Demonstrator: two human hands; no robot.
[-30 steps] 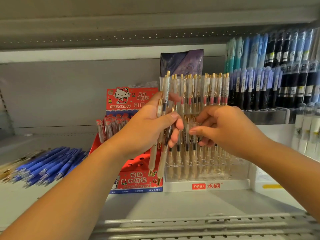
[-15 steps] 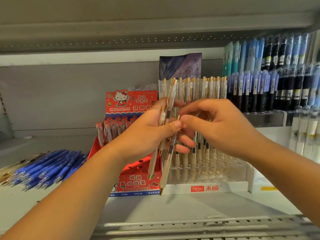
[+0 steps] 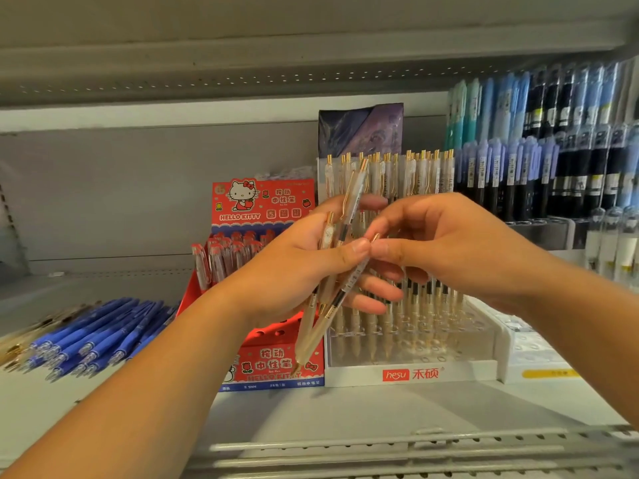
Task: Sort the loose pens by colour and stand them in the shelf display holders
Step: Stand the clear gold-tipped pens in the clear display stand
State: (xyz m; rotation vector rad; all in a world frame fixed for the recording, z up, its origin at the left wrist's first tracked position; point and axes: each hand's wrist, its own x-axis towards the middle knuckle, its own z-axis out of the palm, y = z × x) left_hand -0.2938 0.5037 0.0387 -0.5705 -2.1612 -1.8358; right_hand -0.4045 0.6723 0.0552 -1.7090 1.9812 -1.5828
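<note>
My left hand point(image 3: 297, 271) grips a small bundle of clear gold-clipped pens point(image 3: 320, 326), tips down, in front of the shelf. My right hand point(image 3: 446, 250) meets it from the right and pinches the gold top of one pen in that bundle between thumb and forefinger. Behind both hands stands the clear display holder point(image 3: 411, 373) with a white base labelled "hesu", holding rows of the same gold-clipped pens. Its lower rows are partly hidden by my hands.
A red Hello Kitty pen box point(image 3: 273, 368) stands left of the clear holder. Several loose blue pens point(image 3: 96, 337) lie on the shelf at far left. Blue and black packaged pens point(image 3: 553, 160) fill the racks at right. A shelf underside hangs above.
My right hand has risen from the holder's lower rows to the bundle in my left hand and now pinches the top of one pen there. The left hand kept its grip.
</note>
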